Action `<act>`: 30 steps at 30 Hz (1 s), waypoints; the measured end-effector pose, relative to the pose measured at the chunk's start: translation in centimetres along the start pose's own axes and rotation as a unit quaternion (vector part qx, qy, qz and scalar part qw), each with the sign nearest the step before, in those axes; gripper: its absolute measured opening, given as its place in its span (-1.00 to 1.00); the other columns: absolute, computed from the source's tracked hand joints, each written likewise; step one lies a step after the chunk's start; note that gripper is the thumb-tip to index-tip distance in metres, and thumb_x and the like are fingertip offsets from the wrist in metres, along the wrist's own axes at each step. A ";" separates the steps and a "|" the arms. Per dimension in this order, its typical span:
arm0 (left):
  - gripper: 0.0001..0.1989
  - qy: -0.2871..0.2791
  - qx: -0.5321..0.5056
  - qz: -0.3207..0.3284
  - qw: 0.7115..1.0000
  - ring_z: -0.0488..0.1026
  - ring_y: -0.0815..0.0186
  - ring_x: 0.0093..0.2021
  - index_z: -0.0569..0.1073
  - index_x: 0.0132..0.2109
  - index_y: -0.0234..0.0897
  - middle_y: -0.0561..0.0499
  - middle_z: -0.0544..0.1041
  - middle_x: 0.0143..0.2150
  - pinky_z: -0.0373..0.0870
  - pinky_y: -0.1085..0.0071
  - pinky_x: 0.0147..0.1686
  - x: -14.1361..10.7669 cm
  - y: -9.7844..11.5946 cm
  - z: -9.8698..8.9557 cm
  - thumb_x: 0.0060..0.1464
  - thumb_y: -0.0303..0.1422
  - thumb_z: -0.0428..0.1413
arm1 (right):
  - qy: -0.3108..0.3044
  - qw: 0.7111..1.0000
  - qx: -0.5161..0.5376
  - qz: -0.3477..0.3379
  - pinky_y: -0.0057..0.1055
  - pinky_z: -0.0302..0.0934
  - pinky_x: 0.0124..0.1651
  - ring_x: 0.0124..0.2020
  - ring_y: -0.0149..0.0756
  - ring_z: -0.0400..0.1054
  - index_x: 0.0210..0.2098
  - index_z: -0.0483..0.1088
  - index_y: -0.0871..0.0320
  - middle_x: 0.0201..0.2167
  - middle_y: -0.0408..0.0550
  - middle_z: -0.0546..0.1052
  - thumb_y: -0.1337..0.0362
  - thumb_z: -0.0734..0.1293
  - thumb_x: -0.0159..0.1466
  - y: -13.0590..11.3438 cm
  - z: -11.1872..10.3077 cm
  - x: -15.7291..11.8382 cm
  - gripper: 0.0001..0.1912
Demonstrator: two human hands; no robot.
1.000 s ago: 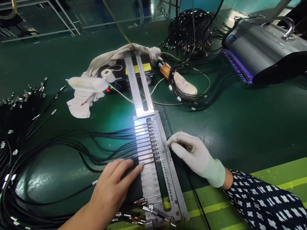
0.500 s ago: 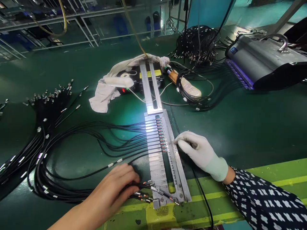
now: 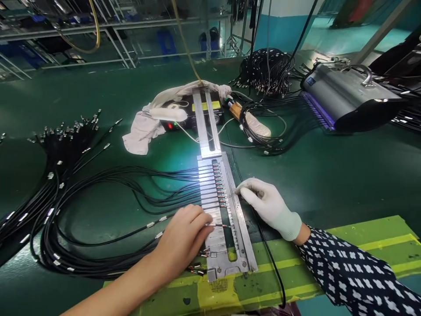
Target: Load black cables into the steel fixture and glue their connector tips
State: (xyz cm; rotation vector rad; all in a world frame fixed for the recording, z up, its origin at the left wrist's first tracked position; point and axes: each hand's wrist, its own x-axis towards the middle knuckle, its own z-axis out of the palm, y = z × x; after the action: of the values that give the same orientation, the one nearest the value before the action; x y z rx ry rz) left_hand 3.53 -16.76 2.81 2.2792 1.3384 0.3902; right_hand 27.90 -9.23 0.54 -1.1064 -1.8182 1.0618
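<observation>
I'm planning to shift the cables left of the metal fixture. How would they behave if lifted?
The black cables would probably flex, since they curve in loose loops. Lifting one may drag others, as they overlap in a bundle.

- Two hands: one bare left hand, one gloved right hand.
- One cable end in the left hand.
- One slotted metal plate, reaching the near edge of the green table.
- Several black cables lying across it, too close together to count.
- One slim metal frame.
- One black box.
- One white cloth.
- One silver machine, towards the far right corner.
- One tangled cable heap, by the far edge.
</observation>
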 end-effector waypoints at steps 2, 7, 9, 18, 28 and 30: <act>-0.83 0.000 -0.025 -0.014 1.000 0.32 0.25 -0.24 0.40 -0.20 -0.22 0.00 0.43 -0.28 0.26 0.33 -0.25 0.3 -0.2 0.1 0.33 -0.35 -0.06 | 0.000 1.000 0.001 0.002 -0.33 0.27 -0.19 -0.27 -0.24 0.41 -0.32 0.48 0.13 -0.34 -0.09 0.54 0.27 0.25 0.37 0.0 0.0 0.0 -0.80; -0.85 0.025 -0.037 -0.060 0.997 0.33 0.28 -0.24 0.35 -0.26 -0.23 0.02 0.40 -0.29 0.28 0.37 -0.24 -2.1 -2.6 -2.3 0.32 -0.36 -0.04 | -0.003 1.000 0.010 0.006 -0.34 0.26 -0.18 -0.26 -0.25 0.41 -0.32 0.48 0.13 -0.33 -0.10 0.54 0.29 0.26 0.36 0.0 -0.1 0.0 -0.82; -0.86 0.019 0.011 -0.071 0.997 0.33 0.27 -0.25 0.35 -0.26 -0.22 0.02 0.40 -0.30 0.28 0.38 -0.26 -3.6 -3.4 -3.4 0.30 -0.34 -0.01 | -0.003 1.000 0.015 0.011 -0.35 0.25 -0.19 -0.27 -0.26 0.40 -0.33 0.48 0.12 -0.33 -0.11 0.54 0.30 0.27 0.36 0.0 -0.1 0.1 -0.83; -0.85 0.057 0.093 0.034 0.993 0.34 0.25 -0.17 0.38 -0.03 -0.24 -0.02 0.46 -0.14 0.30 0.34 -0.18 -1.8 -1.5 -0.6 0.31 -0.44 -0.02 | -0.016 0.999 0.016 0.030 -0.35 0.24 -0.16 -0.25 -0.28 0.40 -0.33 0.50 0.12 -0.32 -0.12 0.54 0.32 0.25 0.35 -0.5 -0.3 0.2 -0.80; -0.91 0.075 -0.041 0.022 0.996 0.33 0.38 -0.22 0.36 -0.14 -0.25 0.04 0.38 -0.25 0.30 0.49 -0.21 0.7 -1.8 0.1 0.29 -0.52 0.02 | -0.020 0.998 0.035 0.040 -0.36 0.23 -0.18 -0.27 -0.30 0.39 -0.34 0.48 0.12 -0.34 -0.14 0.52 0.34 0.24 0.35 -0.7 -0.3 0.5 -0.80; -0.91 0.063 -0.040 0.023 0.997 0.33 0.38 -0.21 0.36 -0.13 -0.25 0.03 0.38 -0.24 0.30 0.49 -0.20 1.0 -1.7 0.3 0.29 -0.51 0.02 | -0.024 0.998 0.043 0.041 -0.36 0.24 -0.17 -0.26 -0.30 0.39 -0.33 0.49 0.12 -0.33 -0.14 0.52 0.34 0.25 0.35 -0.6 -0.3 0.5 -0.81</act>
State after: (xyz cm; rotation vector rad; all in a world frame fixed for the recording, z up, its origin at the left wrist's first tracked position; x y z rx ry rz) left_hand 2.89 -15.26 1.68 2.2546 1.3093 0.6017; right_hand 27.85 -8.86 1.28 -1.1218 -1.7593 1.2125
